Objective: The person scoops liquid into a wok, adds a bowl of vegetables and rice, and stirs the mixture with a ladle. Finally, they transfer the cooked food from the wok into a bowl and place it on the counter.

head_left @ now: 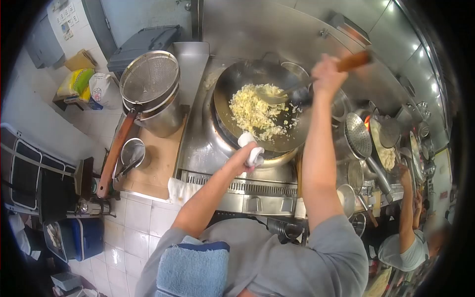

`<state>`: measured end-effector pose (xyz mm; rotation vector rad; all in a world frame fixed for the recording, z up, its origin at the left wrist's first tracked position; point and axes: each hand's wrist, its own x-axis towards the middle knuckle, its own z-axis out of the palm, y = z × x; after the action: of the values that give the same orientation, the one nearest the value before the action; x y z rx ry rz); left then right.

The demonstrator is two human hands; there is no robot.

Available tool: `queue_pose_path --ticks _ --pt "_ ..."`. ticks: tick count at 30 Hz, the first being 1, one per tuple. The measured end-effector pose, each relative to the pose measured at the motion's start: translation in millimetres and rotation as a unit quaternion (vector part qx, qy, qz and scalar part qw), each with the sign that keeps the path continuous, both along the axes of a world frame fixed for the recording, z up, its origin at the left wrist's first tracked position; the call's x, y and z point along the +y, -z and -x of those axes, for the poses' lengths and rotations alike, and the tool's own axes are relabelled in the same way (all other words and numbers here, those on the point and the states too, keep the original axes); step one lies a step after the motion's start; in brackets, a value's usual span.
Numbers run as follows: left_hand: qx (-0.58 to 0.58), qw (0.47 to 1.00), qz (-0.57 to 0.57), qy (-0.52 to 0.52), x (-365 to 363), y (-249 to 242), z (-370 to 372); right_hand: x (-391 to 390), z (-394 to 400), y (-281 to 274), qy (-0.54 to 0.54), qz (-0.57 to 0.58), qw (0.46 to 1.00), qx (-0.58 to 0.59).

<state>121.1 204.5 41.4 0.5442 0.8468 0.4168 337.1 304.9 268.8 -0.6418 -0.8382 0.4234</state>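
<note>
A dark wok (297,129) sits on the stove, with a loose heap of fried rice and yellow egg-like bits (252,111) spread in it. My left hand (244,159) is closed round a folded white cloth (254,151) at the wok's near rim; whether a handle lies under the cloth is hidden. Above the wok's right side, my right hand (328,75) grips a ladle (271,95) by its shaft near the wooden handle, which is slightly smeared by motion. The ladle's bowl rests in the food.
Left of the stove stands a steel pot (166,116) topped by a wide strainer (150,76) with a long wooden handle. A small metal cup (132,152) is nearer me. On the right are a perforated skimmer (357,129), several pans and another person's arm (406,208).
</note>
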Motion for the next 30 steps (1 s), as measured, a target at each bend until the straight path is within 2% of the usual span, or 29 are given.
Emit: queue_pose_path --ticks 1,3,6,7,9,10,12,14,16,18,19,21,23,24,27,28,30 --pt "-0.013 1.0 -0.001 0.004 -0.6 1.2 -1.1 12.2 17.5 16.7 0.018 0.042 0.999 -0.003" --pt "0.006 1.0 -0.002 0.015 4.8 0.5 -1.6 22.4 19.7 -3.8 -0.072 0.087 0.993 -0.014" --pt "0.036 0.999 0.006 0.02 5.6 -13.0 2.4 -18.1 29.5 -39.0 -0.127 0.097 0.986 -0.049" --pt "0.037 0.999 0.005 0.015 4.1 -8.9 1.6 -48.4 40.9 -32.5 -0.117 0.073 0.99 -0.027" --pt "0.021 1.0 -0.002 0.013 3.2 0.9 0.3 -47.8 65.3 13.4 -0.027 0.06 0.998 0.0" --pt "0.007 1.0 -0.005 0.019 -0.4 7.6 1.2 -31.9 49.4 31.4 -0.068 0.019 0.997 -0.003" --pt "-0.005 1.0 -0.018 0.019 8.6 29.0 -2.1 -42.6 40.7 17.9 -0.057 0.047 0.997 0.024" --pt "0.015 1.0 -0.005 0.002 7.5 12.6 -1.7 -68.2 38.3 -4.2 -0.052 0.058 0.997 0.005" --pt "0.026 1.0 0.004 0.002 7.6 3.3 0.5 -90.9 45.0 26.8 -0.051 0.022 0.998 -0.038" --pt "0.013 1.0 0.009 0.015 1.7 4.0 2.0 -73.4 55.8 50.9 -0.01 0.036 0.998 -0.048" --pt "0.009 1.0 -0.018 0.013 1.9 8.4 1.1 -56.2 44.6 47.6 -0.061 0.038 0.996 -0.047" --pt "0.013 0.999 -0.031 0.033 5.2 10.8 0.9 -59.1 30.7 26.1 -0.054 0.077 0.996 0.001" --pt "0.017 0.999 -0.027 0.004 6.3 19.2 -4.7 -104.8 42.2 18.0 -0.011 0.01 0.996 -0.089" --pt "0.01 1.0 -0.029 -0.002 6.5 12.9 -2.3 -107.6 48.2 32.2 0.019 0.046 0.993 -0.106" --pt "-0.009 1.0 -0.021 0.009 1.0 12.6 0.5 -55.4 23.4 43.6 -0.059 0.027 0.996 -0.065" --pt "0.004 0.999 -0.023 0.023 2.6 16.0 1.5 -59.8 23.7 25.3 -0.015 0.039 0.999 -0.017" --pt "-0.006 1.0 -0.024 0.006 4.6 15.5 -2.1 -86.8 4.5 20.7 0.013 0.05 0.997 -0.058"
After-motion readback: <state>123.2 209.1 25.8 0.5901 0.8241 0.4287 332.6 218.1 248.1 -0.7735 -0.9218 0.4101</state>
